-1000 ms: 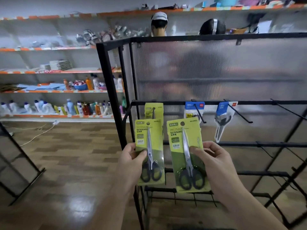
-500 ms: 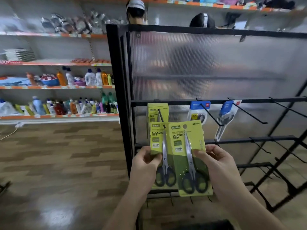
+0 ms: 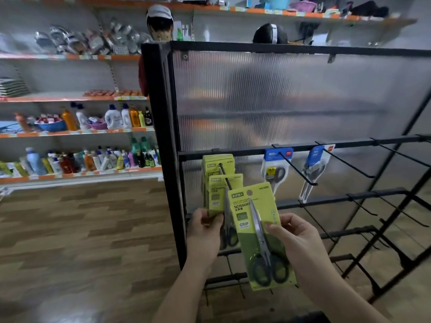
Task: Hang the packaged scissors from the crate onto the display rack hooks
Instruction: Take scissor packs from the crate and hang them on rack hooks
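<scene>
At the far left we see wall shelves (image 3: pixel 77 134) lined with bottles (image 3: pixel 114 118), above a wooden floor (image 3: pixel 81 229). Next comes the black rack (image 3: pixel 168 148), backed by a ribbed see-through panel (image 3: pixel 279 101). Our left hand (image 3: pixel 205 234) pinches the lower left edge of the first green pack (image 3: pixel 218 194) of scissors, thumb in front. The pack is raised to the leftmost hook (image 3: pixel 225 179), whose tip shows in front of the card's top, though we cannot tell whether it is threaded. A hung green pack (image 3: pixel 214 163) sits behind it on that hook. Our right hand (image 3: pixel 300 243) grips the second green pack (image 3: pixel 245 238) by its right edge, tilted, overlapping the first and off the hooks. Further right, two blue packs (image 3: pixel 276 170) (image 3: pixel 314 167) hang from the same bar.
</scene>
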The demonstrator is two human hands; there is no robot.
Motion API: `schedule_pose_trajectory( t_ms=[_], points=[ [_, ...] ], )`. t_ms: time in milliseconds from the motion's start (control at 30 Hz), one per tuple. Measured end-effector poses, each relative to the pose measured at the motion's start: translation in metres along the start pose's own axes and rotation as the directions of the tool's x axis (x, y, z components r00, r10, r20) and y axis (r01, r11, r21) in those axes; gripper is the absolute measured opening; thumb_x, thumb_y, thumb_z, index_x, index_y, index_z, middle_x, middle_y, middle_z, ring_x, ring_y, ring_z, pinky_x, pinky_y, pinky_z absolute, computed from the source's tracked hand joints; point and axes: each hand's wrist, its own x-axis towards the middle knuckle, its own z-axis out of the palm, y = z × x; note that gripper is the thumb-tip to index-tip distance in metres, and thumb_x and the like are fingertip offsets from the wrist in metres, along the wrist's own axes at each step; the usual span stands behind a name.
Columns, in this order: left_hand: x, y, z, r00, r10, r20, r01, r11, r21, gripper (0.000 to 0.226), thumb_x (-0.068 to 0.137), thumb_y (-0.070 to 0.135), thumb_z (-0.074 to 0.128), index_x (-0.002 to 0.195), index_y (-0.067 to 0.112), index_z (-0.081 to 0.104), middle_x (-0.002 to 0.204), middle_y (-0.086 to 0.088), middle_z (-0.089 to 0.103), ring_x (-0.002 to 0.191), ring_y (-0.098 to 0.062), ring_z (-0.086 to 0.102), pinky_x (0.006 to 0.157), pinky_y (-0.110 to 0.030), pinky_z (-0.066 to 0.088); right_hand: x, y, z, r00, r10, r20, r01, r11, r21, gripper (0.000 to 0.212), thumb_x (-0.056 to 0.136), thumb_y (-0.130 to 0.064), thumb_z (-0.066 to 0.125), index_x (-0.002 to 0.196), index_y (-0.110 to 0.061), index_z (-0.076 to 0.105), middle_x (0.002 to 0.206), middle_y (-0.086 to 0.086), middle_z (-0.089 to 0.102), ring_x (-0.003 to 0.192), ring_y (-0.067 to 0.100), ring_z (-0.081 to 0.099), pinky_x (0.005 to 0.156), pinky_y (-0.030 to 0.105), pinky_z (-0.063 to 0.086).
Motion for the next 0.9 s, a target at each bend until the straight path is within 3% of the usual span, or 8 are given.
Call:
schedule_pose_trajectory(
  t_ms=[133,233,467,600,800,833,900],
  points=[
    [0.025,0.002,0.010,0.990,-0.119,-0.080,0.115,0.992,-0.054,0.022,0.096,0.030,0.070,0.107,0.017,0.056,0.095,-0.001,0.068,0.084,-0.017,0.065,0.066,-0.030,0.046,-0.001,0.004,0.004,0.999,0.050,0.021,-0.050,0.999,-0.002,0.012,0.091,-0.011,0.072,0.094,-0.002,0.066,0.081,0.010,0.075,0.074,0.026,0.072,0.075,0.051,0.062],
    [0.042,0.002,0.016,0.981,-0.123,-0.148,0.107,0.988,-0.114,0.026,0.091,0.026,0.076,0.105,0.013,0.058,0.094,-0.005,0.068,0.087,-0.021,0.066,0.077,-0.038,0.053,-0.002,0.005,0.007,0.997,0.076,0.035,-0.075,0.997,-0.013,0.017,0.089,-0.013,0.074,0.095,-0.001,0.065,0.081,0.011,0.076,0.073,0.027,0.073,0.075,0.055,0.062],
    [0.064,0.012,0.023,0.962,-0.161,-0.220,0.149,0.986,-0.070,0.026,0.086,0.023,0.075,0.086,0.016,0.050,0.082,-0.001,0.060,0.074,-0.019,0.057,0.065,-0.032,0.045,-0.003,0.004,0.018,0.996,0.073,0.046,-0.073,0.997,0.012,0.020,0.089,-0.017,0.075,0.097,-0.001,0.064,0.082,0.011,0.075,0.071,0.025,0.072,0.069,0.046,0.062],
    [0.048,0.014,0.015,0.986,-0.124,-0.109,0.122,0.992,-0.020,0.024,0.091,0.024,0.070,0.103,0.012,0.054,0.090,-0.004,0.064,0.079,-0.019,0.060,0.062,-0.030,0.041,-0.001,0.006,0.026,0.998,0.050,0.041,-0.051,0.999,0.015,0.020,0.090,-0.018,0.074,0.099,-0.001,0.066,0.087,0.013,0.076,0.079,0.031,0.074,0.075,0.051,0.063],
    [0.016,0.015,-0.009,0.995,-0.038,0.087,0.026,0.991,0.132,0.015,0.107,0.039,0.046,0.119,0.029,0.043,0.106,0.008,0.062,0.088,-0.010,0.061,0.067,-0.029,0.044,0.014,0.016,0.038,0.998,0.061,0.003,-0.061,0.998,-0.007,0.019,0.093,-0.022,0.073,0.102,-0.006,0.069,0.093,0.014,0.077,0.090,0.036,0.075,0.081,0.059,0.060],
    [0.011,0.014,-0.012,0.994,-0.005,0.113,-0.010,0.990,0.137,0.015,0.108,0.039,0.043,0.121,0.030,0.043,0.108,0.010,0.060,0.090,-0.006,0.059,0.069,-0.027,0.044,0.019,0.017,0.041,0.998,0.060,-0.002,-0.060,0.998,-0.030,0.019,0.093,-0.023,0.073,0.101,-0.007,0.070,0.093,0.013,0.077,0.089,0.035,0.075,0.081,0.058,0.061],
    [-0.001,0.014,-0.018,0.989,0.057,0.137,-0.077,0.987,0.142,0.016,0.109,0.037,0.041,0.123,0.030,0.046,0.109,0.018,0.056,0.091,0.008,0.053,0.069,-0.006,0.040,0.032,0.021,0.049,0.997,0.073,-0.011,-0.073,0.995,-0.063,0.019,0.093,-0.027,0.073,0.101,-0.010,0.070,0.094,0.012,0.077,0.088,0.032,0.075,0.079,0.051,0.063]
  ],
)
